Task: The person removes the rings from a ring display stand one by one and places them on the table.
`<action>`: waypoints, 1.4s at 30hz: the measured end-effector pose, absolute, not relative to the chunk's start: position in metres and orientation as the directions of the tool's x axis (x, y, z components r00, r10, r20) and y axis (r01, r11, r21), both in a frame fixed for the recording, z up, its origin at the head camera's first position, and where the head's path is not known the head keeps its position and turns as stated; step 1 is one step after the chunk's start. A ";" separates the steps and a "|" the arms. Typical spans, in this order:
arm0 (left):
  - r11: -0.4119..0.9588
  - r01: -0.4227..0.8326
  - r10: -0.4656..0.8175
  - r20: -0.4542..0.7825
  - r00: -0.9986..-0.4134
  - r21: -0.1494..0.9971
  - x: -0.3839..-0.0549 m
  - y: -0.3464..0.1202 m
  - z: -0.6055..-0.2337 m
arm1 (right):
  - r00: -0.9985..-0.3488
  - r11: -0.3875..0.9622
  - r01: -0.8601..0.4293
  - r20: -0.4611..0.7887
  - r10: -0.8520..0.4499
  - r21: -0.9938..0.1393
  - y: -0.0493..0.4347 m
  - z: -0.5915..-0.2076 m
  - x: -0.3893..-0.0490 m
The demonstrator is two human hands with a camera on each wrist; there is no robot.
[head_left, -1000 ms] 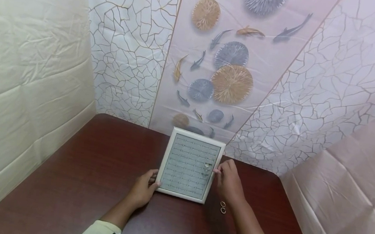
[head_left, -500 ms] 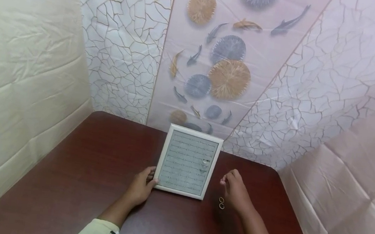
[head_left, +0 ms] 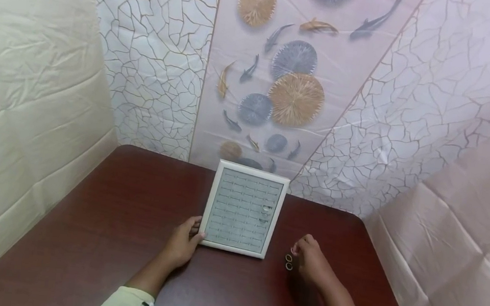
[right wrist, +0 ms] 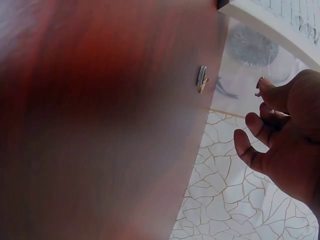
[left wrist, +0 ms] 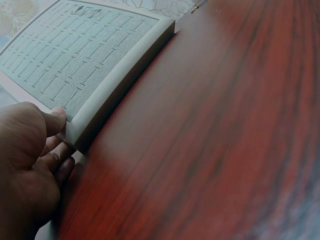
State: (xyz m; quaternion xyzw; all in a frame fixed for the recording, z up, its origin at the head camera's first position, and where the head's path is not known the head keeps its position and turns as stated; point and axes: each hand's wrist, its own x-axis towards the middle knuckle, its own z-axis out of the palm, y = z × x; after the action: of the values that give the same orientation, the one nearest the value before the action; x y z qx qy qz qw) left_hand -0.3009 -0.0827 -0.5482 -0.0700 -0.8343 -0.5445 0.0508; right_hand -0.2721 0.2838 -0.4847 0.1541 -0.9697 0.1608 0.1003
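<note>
My left hand [head_left: 181, 243] grips the lower left corner of a white-framed ring display [head_left: 244, 209], thumb on the front and fingers behind. It leans upright on the table, its grey slotted pad [left wrist: 65, 45] facing me. Several slots hold nothing; a few rings [head_left: 265, 214] sit near the pad's right edge. Off to the right, my right hand [head_left: 311, 260] pinches a small ring [right wrist: 258, 87] between thumb and fingertip. Two loose rings [head_left: 289, 262] lie on the table just left of that hand.
The dark red wooden table [head_left: 101, 218] has rounded far corners. Behind it hangs a cloth backdrop [head_left: 294, 98] with fish and round motifs. Pale cloth walls [head_left: 32, 103] close in both sides.
My right hand has drawn back from the display's right edge, toward me and right, coming beside the loose rings. The left hand keeps its grip; the whole view has shifted slightly.
</note>
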 end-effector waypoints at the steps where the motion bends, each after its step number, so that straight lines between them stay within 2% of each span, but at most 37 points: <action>1: 0.400 0.174 0.062 0.163 -0.985 0.900 -0.301 -0.083 -0.548 | -0.938 0.899 -0.325 0.225 -0.265 -0.293 0.285 -0.485 -0.271; 6: 0.406 0.174 0.060 0.164 -0.985 0.897 -0.300 -0.083 -0.547 | -0.952 0.893 -0.305 0.144 -0.272 -0.330 0.288 -0.490 -0.265; 16: 0.399 0.207 0.063 0.199 -0.978 0.893 -0.299 -0.083 -0.548 | -0.934 0.883 -0.353 0.055 -0.354 -0.310 0.290 -0.492 -0.258; 29: 0.396 0.196 0.063 0.186 -0.981 0.897 -0.300 -0.083 -0.548 | -0.933 0.876 -0.345 0.018 -0.360 -0.337 0.292 -0.494 -0.254; 34: 0.397 0.198 0.062 0.189 -0.980 0.896 -0.300 -0.083 -0.548 | -0.941 0.880 -0.332 0.053 -0.334 -0.339 0.292 -0.490 -0.255; 42: 0.397 0.192 0.062 0.183 -0.981 0.898 -0.299 -0.083 -0.548 | -0.941 0.875 -0.329 0.199 -0.272 -0.356 0.281 -0.478 -0.265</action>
State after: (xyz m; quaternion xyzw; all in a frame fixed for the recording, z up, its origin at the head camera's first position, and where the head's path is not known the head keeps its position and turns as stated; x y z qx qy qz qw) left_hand -0.2994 -0.0828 -0.5480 -0.0762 -0.8335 -0.5440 0.0599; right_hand -0.2649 0.2811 -0.4776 0.1557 -0.9655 0.1961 0.0717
